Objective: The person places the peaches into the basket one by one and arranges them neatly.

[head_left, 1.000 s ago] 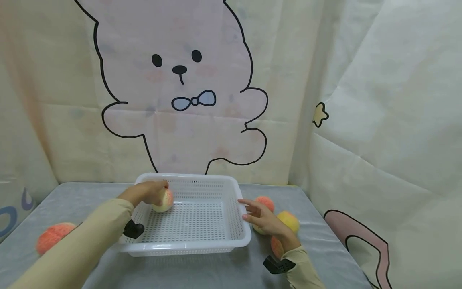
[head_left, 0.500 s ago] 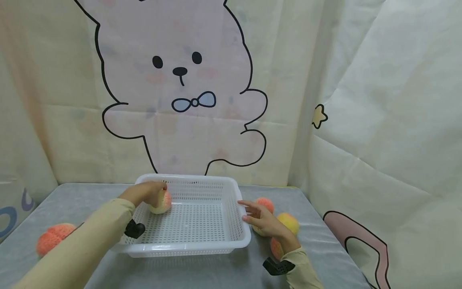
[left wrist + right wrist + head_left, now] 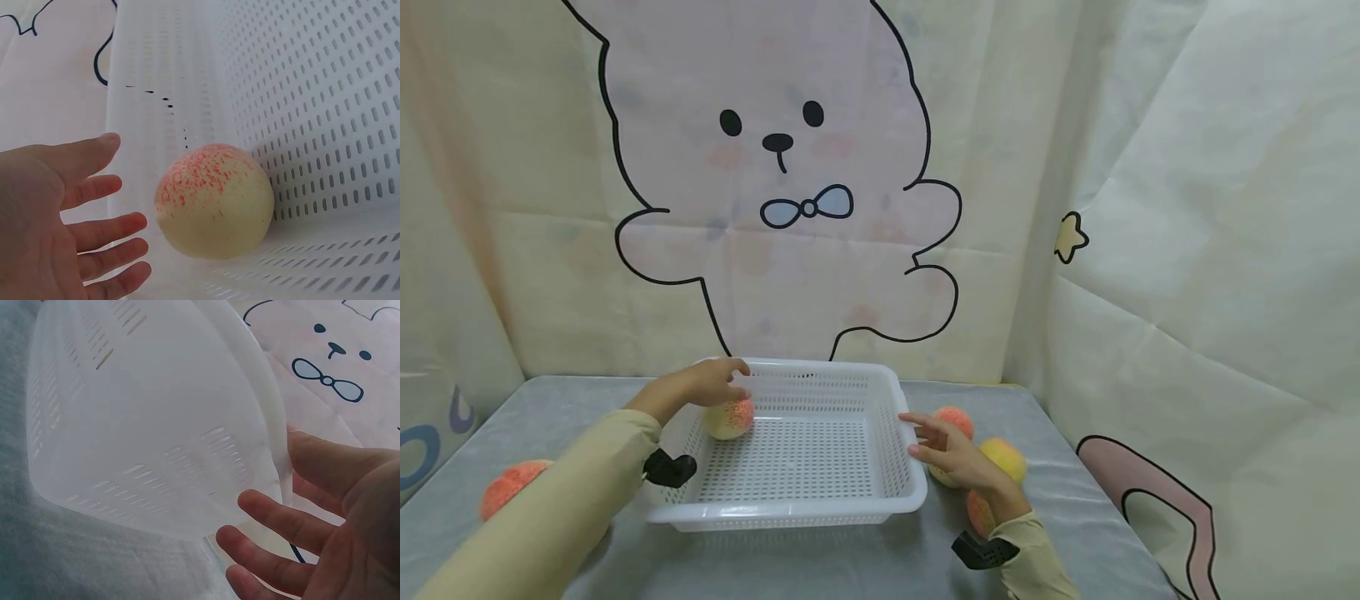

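A pale yellow peach with red speckles (image 3: pixel 215 203) lies in the left end of the white perforated plastic basket (image 3: pixel 786 507), against its wall. My left hand (image 3: pixel 700 385) hovers just above and beside it, holding nothing. Fingers and thumb are spread, with a gap to the peach in the left wrist view. On the basket's right side my right hand (image 3: pixel 951 454) holds the rim lightly between thumb and index finger. Its other fingers (image 3: pixel 275 515) stay loosely bent by the outer wall.
Right of the basket, partly behind my right hand, lie several peaches, among them a yellow one (image 3: pixel 1006 458) and an orange-red one (image 3: pixel 980 512). Another orange-red peach (image 3: pixel 508 487) sits at the left beside my sleeve. A grey cloth (image 3: pixel 790 567) covers the table; printed curtains surround it.
My left hand has let go of the peach and drawn slightly up and left, its fingers opening. The peach stays in the basket's left end. My right hand keeps its place at the rim.
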Action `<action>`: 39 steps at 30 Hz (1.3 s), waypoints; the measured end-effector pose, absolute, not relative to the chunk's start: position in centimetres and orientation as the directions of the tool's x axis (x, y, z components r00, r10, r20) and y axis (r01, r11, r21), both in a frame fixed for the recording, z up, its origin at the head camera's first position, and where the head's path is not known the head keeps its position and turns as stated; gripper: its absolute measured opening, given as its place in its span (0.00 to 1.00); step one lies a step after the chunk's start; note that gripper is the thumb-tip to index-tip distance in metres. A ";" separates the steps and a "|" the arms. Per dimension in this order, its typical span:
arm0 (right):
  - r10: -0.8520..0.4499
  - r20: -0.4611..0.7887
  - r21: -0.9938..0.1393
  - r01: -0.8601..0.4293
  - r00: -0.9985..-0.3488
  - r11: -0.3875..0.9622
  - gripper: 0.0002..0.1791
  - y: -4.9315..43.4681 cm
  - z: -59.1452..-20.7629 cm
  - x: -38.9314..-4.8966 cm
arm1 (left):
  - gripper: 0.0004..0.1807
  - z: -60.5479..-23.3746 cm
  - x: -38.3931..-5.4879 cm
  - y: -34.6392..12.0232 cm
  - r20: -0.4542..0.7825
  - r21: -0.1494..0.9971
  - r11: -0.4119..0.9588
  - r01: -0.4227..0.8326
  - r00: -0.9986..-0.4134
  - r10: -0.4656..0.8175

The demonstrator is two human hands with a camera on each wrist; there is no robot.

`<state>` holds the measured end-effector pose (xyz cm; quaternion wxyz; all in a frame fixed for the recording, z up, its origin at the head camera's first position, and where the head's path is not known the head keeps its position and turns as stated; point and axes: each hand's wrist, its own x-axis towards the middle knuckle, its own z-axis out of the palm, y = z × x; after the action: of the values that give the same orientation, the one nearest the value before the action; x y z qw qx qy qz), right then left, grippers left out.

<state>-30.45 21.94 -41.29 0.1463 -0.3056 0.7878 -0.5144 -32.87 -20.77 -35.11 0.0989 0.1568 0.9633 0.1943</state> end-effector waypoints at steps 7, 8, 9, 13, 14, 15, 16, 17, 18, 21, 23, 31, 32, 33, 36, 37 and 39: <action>-0.626 0.082 -0.896 -0.332 -0.775 0.294 0.34 22.0 -41.3 -30.2 | 0.28 -34.7 -32.4 -21.8 -0.061 0.483 0.820 0.306 -0.923 0.381; -0.626 0.084 -0.895 -0.335 -0.775 0.295 0.34 22.0 -41.3 -30.2 | 0.29 -34.7 -32.3 -21.9 -0.054 0.488 0.816 0.308 -0.923 0.381; -0.627 0.084 -0.895 -0.335 -0.775 0.295 0.33 22.0 -41.3 -30.3 | 0.29 -34.6 -32.2 -22.1 -0.046 0.494 0.812 0.311 -0.923 0.381; -0.628 0.080 -0.896 -0.331 -0.774 0.294 0.33 22.0 -41.3 -30.4 | 0.30 -34.3 -31.9 -22.7 -0.018 0.515 0.795 0.319 -0.924 0.383; -0.629 0.079 -0.896 -0.332 -0.774 0.296 0.33 22.0 -41.2 -30.4 | 0.30 -34.3 -31.9 -22.9 -0.013 0.520 0.793 0.317 -0.925 0.379; -0.629 0.079 -0.896 -0.332 -0.773 0.296 0.33 21.9 -41.2 -30.5 | 0.29 -34.2 -31.8 -23.0 -0.006 0.524 0.791 0.318 -0.927 0.376; -0.629 0.080 -0.893 -0.335 -0.774 0.299 0.33 21.9 -41.1 -30.5 | 0.29 -34.1 -31.8 -23.1 -0.001 0.526 0.790 0.316 -0.928 0.373; -0.628 0.081 -0.892 -0.338 -0.774 0.301 0.33 21.9 -41.1 -30.5 | 0.30 -34.1 -31.7 -23.2 0.003 0.526 0.790 0.315 -0.930 0.368; -0.627 0.083 -0.890 -0.341 -0.775 0.304 0.33 21.9 -41.0 -30.5 | 0.30 -34.0 -31.6 -23.3 0.008 0.526 0.791 0.313 -0.932 0.363; -0.630 0.093 -0.884 -0.355 -0.771 0.304 0.33 21.9 -40.9 -30.5 | 0.30 -33.8 -31.3 -23.4 0.029 0.531 0.785 0.319 -0.932 0.360; -0.633 0.099 -0.884 -0.360 -0.768 0.299 0.33 21.9 -40.8 -30.5 | 0.30 -33.7 -31.0 -23.5 0.044 0.538 0.778 0.325 -0.932 0.359; -0.632 0.103 -0.882 -0.364 -0.768 0.298 0.33 22.0 -40.9 -30.4 | 0.27 -33.7 -30.3 -24.5 0.105 0.553 0.757 0.348 -0.930 0.351; -0.630 0.100 -0.884 -0.359 -0.770 0.299 0.33 22.0 -40.9 -30.4 | 0.27 -33.7 -30.3 -24.7 0.111 0.557 0.753 0.352 -0.929 0.352; -0.627 0.097 -0.886 -0.354 -0.773 0.300 0.33 22.0 -40.9 -30.4 | 0.27 -33.7 -30.2 -24.8 0.116 0.560 0.749 0.354 -0.929 0.352; -0.619 0.081 -0.891 -0.335 -0.782 0.307 0.33 22.0 -41.0 -30.3 | 0.27 -33.7 -29.9 -25.3 0.128 0.573 0.739 0.354 -0.930 0.346; -0.620 0.081 -0.892 -0.335 -0.780 0.305 0.33 22.0 -41.0 -30.3 | 0.27 -33.7 -29.8 -25.5 0.130 0.577 0.736 0.353 -0.930 0.344; -0.620 0.079 -0.894 -0.331 -0.781 0.303 0.33 22.0 -41.1 -30.4 | 0.27 -33.8 -29.5 -25.9 0.138 0.583 0.731 0.355 -0.930 0.342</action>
<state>-30.36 22.03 -41.09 0.1419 -0.2993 0.7945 -0.5090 -29.51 -25.88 -33.76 -0.0104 0.1872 0.9302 0.3156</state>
